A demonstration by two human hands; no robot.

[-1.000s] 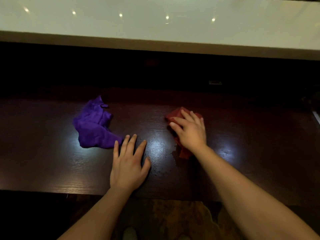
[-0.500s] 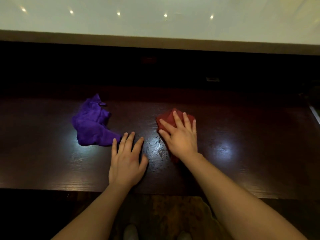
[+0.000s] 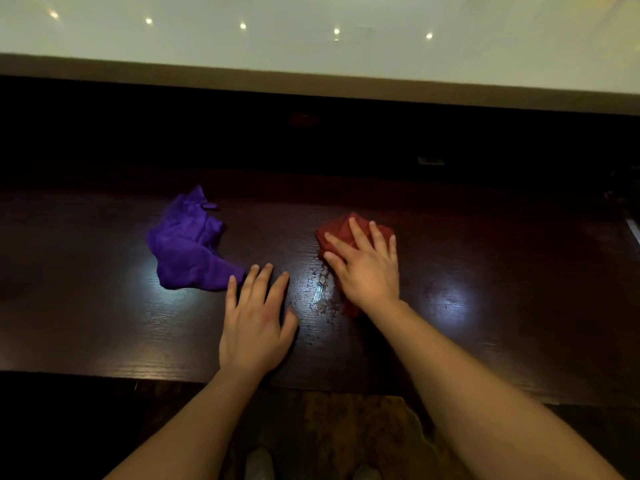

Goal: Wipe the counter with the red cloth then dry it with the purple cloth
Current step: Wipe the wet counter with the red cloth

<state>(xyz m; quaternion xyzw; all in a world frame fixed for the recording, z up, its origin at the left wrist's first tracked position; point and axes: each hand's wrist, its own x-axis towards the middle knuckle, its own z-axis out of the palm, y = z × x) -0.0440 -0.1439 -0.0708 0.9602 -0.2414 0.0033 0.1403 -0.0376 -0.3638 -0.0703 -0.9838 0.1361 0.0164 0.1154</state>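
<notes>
The right hand presses the red cloth flat on the counter — fingers spread. Left of that cloth, the left hand lies flat, fingers splayed — the purple cloth just beyond.

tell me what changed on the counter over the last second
The right hand slid the red cloth a little leftward across the counter, toward the wet streaks, pressing flat throughout. The left hand stayed planted and the purple cloth lies untouched.
</notes>
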